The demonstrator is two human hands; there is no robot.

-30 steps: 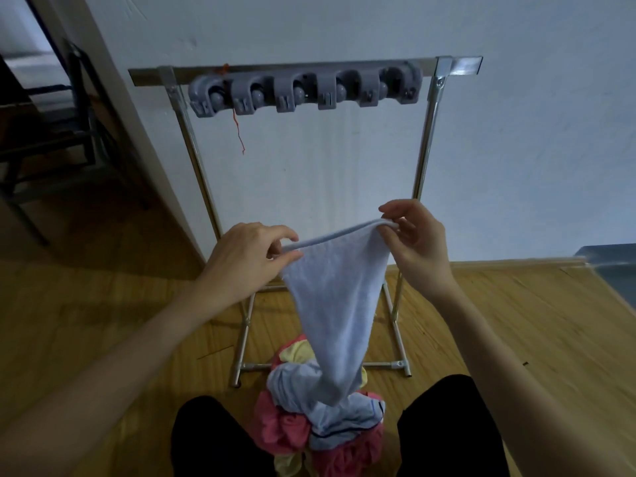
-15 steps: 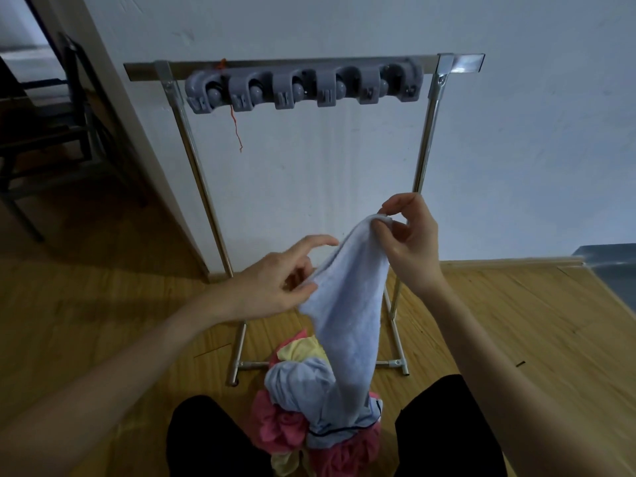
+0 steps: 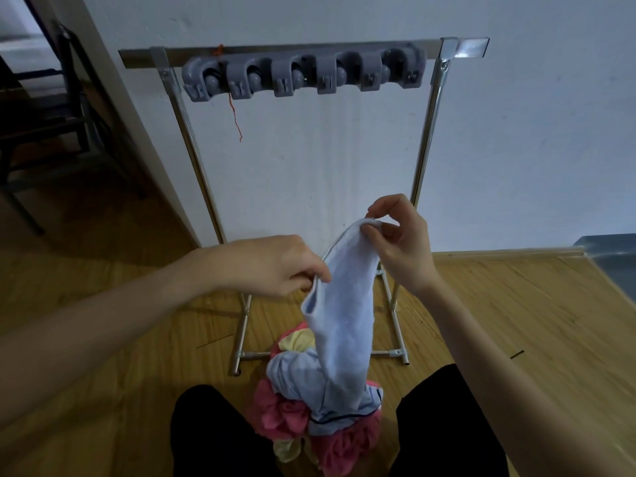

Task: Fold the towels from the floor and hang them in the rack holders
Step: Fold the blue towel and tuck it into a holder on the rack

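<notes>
While the person's black-clad knees (image 3: 220,432) frame the bottom edge of the head view, a heap of towels (image 3: 309,407) in pink, yellow and pale blue lies on the wooden floor (image 3: 499,321) between them. Rising from that heap, a pale blue towel (image 3: 344,321) hangs in the air with its lower end resting on the pile. The left hand (image 3: 272,265) has its grip closed on the towel's left edge, finger and thumb pinching the hem partway down. The right hand (image 3: 399,235), held higher, has its grip closed on the towel's top corner, which is pinched between thumb and fingertips. The two hands are near each other, so the cloth between them forms a narrow, slanting fold. Beyond the heap stands a metal rack (image 3: 423,160), its foot bar just behind the towels and its two uprights rising to a horizontal top bar. A grey strip of rack holders (image 3: 303,75) is mounted along that bar; no towel hangs in any holder. A red thread (image 3: 235,115) dangles beside the left holders. Behind the rack is a white wall (image 3: 533,132); a dark chair (image 3: 51,115) stands at far left.
</notes>
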